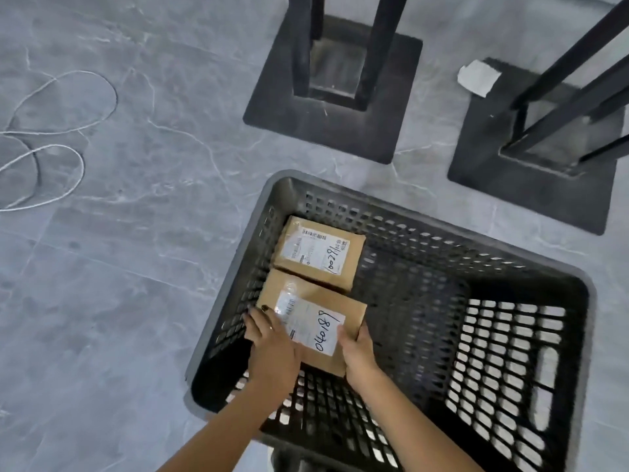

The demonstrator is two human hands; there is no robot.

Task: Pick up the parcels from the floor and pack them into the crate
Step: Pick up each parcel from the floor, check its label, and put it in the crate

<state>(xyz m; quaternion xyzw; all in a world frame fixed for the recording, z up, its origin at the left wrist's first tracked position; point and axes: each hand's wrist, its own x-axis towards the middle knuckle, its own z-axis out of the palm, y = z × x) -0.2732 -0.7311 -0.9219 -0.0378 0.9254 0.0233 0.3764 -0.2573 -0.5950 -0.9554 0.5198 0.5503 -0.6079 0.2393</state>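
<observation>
Two rectangular brown cardboard parcels in one black perforated plastic crate; left hand, right hand clasp one parcel, fingers curled.

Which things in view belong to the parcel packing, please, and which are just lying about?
Job: crate, near parcel held by left hand and right hand, far parcel.
Lying about: white cord, left stand base, right stand base, paper scrap.
</observation>
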